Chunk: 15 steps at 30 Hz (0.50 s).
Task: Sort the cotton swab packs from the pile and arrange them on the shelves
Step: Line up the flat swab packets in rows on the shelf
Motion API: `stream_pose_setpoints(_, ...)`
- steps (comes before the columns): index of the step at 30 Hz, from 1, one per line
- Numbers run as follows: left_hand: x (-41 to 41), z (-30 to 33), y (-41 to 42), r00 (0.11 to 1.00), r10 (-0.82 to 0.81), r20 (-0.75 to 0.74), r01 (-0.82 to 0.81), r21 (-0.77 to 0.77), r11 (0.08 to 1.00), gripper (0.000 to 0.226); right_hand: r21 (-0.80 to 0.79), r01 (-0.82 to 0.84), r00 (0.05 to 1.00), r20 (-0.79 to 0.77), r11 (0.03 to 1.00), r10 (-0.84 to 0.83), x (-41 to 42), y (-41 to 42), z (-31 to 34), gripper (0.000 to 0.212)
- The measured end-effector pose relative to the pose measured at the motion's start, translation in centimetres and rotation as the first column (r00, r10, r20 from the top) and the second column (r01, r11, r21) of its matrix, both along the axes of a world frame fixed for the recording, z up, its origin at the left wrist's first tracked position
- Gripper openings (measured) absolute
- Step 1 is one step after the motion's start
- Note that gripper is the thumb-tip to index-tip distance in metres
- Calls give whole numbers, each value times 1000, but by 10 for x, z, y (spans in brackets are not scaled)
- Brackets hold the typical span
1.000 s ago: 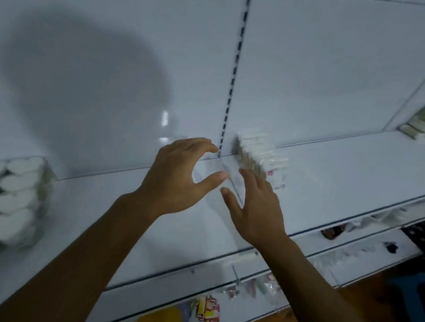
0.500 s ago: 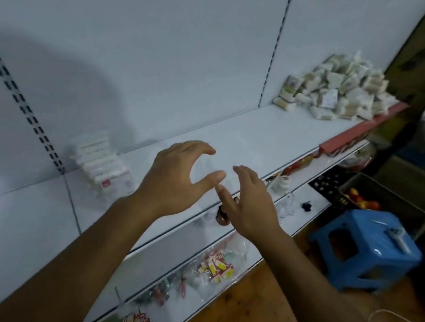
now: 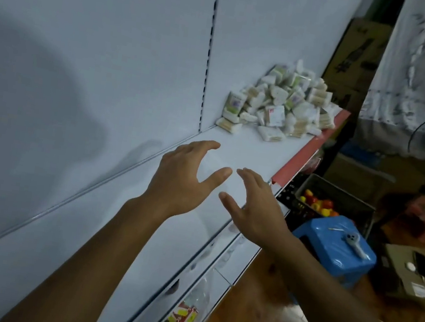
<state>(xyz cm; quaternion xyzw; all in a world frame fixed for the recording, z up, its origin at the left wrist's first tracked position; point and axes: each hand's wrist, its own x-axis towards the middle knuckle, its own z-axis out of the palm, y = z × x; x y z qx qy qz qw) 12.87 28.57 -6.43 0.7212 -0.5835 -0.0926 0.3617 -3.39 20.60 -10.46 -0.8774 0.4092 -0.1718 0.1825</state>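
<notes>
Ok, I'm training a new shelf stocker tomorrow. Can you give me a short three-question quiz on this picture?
1. True or false: the left hand holds a pack.
2. Where is the pile? A) far end of the shelf B) on the blue stool C) on the floor
3. Fill in: the crate below the shelf holds small red and yellow ____.

Key: 1 false, both it and the right hand hold nothing; 2 A; 3 fruits.

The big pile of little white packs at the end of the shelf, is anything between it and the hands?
No. In the head view, only bare white shelf separates the pile of white cotton swab packs from the empty left hand and right hand.
</notes>
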Motion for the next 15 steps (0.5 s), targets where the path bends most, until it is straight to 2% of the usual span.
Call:
stream_pose_setpoints(4, 4, 3, -57, 1000, -7, 13, 7, 19, 1000, 72, 10, 52, 999, 5, 999, -52, -2, -55, -4, 74)
stream_pose_setpoints(8, 4, -2, -114, 997, -4, 82, 3, 23, 1000, 64, 27, 77, 997, 18, 997, -77, -8, -118, -14, 74)
stream_pose_setpoints(15, -10, -20, -218, 985, 121, 122, -132, 88, 987, 71, 65, 61, 997, -42, 996, -58, -17, -242, -38, 75)
